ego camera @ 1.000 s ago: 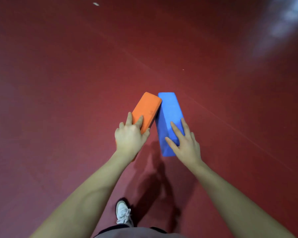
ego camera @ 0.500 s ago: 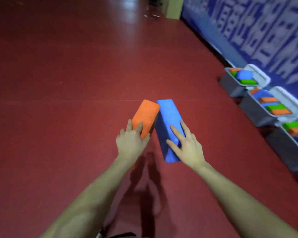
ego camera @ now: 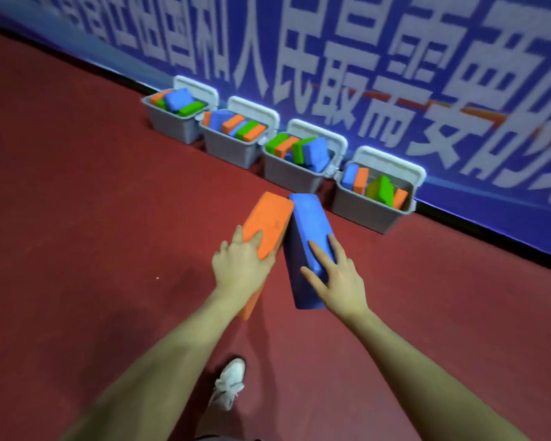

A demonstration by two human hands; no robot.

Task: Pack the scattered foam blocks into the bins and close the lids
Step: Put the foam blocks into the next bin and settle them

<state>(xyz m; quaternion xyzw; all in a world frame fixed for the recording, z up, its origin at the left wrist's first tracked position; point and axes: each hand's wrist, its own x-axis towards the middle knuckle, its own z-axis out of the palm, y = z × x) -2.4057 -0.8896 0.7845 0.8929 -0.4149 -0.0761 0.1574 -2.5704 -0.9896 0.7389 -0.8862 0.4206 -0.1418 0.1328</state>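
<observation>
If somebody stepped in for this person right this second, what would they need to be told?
Left hand grips the orange foam block; right hand grips the blue foam block. Both blocks are carried, far ends touching.
Four grey bins stand in a row along the blue banner, all holding blocks, lids open.
Done: many blocks binned.
Left: drop these two in, then close all four lids.

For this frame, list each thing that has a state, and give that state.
Left hand: grips orange block.
Right hand: grips blue block.
Orange block: held, off the floor.
Blue block: held, off the floor.
Four bins: lids open, blocks inside.
Shoe: on the floor.
</observation>
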